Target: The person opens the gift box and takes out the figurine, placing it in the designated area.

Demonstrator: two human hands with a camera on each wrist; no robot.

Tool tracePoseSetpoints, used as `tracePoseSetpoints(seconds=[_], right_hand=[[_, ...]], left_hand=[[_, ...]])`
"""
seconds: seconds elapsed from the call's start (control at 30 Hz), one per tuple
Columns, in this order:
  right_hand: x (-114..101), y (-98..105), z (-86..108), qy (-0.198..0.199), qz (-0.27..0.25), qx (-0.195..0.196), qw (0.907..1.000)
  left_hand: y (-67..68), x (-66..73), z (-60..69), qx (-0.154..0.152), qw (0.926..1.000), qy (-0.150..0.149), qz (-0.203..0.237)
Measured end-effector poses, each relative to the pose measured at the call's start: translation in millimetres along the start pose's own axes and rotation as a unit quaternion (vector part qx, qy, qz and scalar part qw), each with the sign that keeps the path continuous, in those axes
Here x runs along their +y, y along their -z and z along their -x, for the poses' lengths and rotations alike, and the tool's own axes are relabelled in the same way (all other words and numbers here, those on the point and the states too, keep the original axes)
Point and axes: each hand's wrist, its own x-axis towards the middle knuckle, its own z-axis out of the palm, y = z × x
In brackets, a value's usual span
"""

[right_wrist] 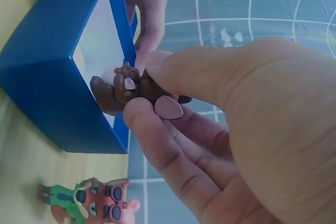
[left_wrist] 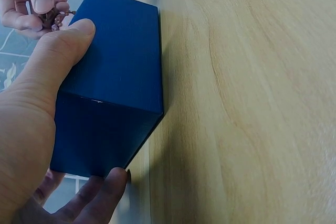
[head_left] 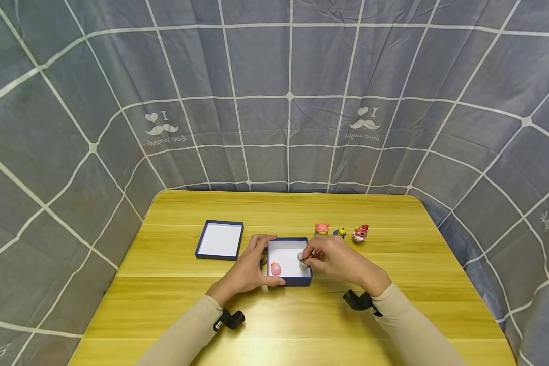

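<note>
A blue box with a white interior (head_left: 289, 280) stands uncovered on the table, its opening facing up. My left hand (head_left: 247, 269) grips its left side, thumb at the front wall (left_wrist: 113, 51) and fingers around the far side. Between thumb and fingers, my right hand (head_left: 336, 258) pinches a small brown figurine (right_wrist: 107, 95) at the box's right edge. A pink figurine (head_left: 276, 268) lies in the box's front left corner. Beside the right fingertips, a small pale figure (head_left: 302, 262) shows inside the box; its details are unclear.
A square blue-rimmed lid (head_left: 219, 240) lies left of the box, white inside up. Behind the right hand are a pink figurine (head_left: 322, 229), a yellow and blue one (head_left: 341, 233) and a red and white one (head_left: 360, 234). A grey gridded curtain (head_left: 265, 122) surrounds the table.
</note>
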Motion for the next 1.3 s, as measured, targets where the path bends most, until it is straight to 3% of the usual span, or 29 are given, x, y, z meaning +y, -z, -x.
tracePoseSetpoints(seconds=[1.0,1.3], right_hand=[[5,17,15.9,-0.052,0.024,0.022,0.9981],[9,23,23.3,-0.051,0.027,0.038,0.9976]], left_hand=[[-0.5,1.3,1.1,-0.003,0.9999,0.009,0.007],[0.0,1.6,0.9,-0.003,0.9999,0.008,0.008]])
